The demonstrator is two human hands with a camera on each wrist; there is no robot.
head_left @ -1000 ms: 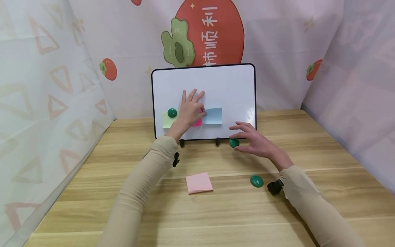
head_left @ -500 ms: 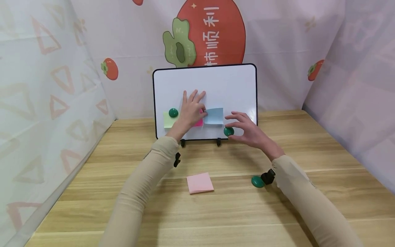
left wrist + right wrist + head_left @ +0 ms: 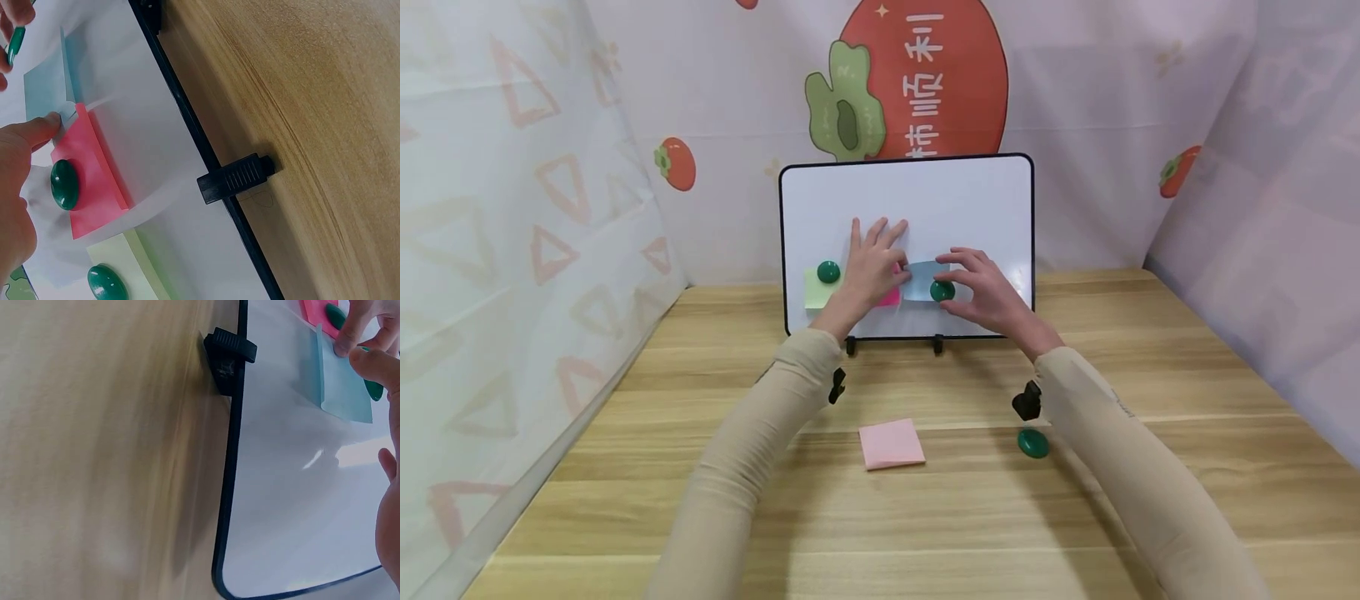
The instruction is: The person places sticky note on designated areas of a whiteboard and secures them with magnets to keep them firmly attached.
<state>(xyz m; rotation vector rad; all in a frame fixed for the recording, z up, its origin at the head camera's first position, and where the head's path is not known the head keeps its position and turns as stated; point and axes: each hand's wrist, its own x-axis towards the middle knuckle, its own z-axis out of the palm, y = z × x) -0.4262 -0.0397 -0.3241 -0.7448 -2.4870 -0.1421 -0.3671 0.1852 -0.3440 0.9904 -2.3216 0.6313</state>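
On the framed whiteboard (image 3: 962, 200), my left hand (image 3: 871, 271) pinches the left edge of a light blue sticky note (image 3: 920, 283) with thumb and index finger, its other fingers spread upward. My right hand (image 3: 988, 292) holds a round green magnet (image 3: 942, 291) between thumb and fingers, in front of the blue note's right part. Whether that magnet touches the note is unclear. A bright pink sticky note (image 3: 94, 187) under another green magnet (image 3: 65, 184) is mostly hidden by my left hand in the head view. Further left, a pale green note (image 3: 817, 297) carries a magnet (image 3: 828, 272).
The board stands on black feet (image 3: 938, 343) at the back of the wooden table (image 3: 970, 517). A light pink sticky pad (image 3: 892, 445) lies nearer me. To its right is a loose green magnet (image 3: 1033, 443), close to my right forearm. Printed cloth (image 3: 1090, 100) hangs behind.
My right hand has moved up and left with its magnet, from below the board's lower edge to the blue note. The left hand stays at the note's edge.
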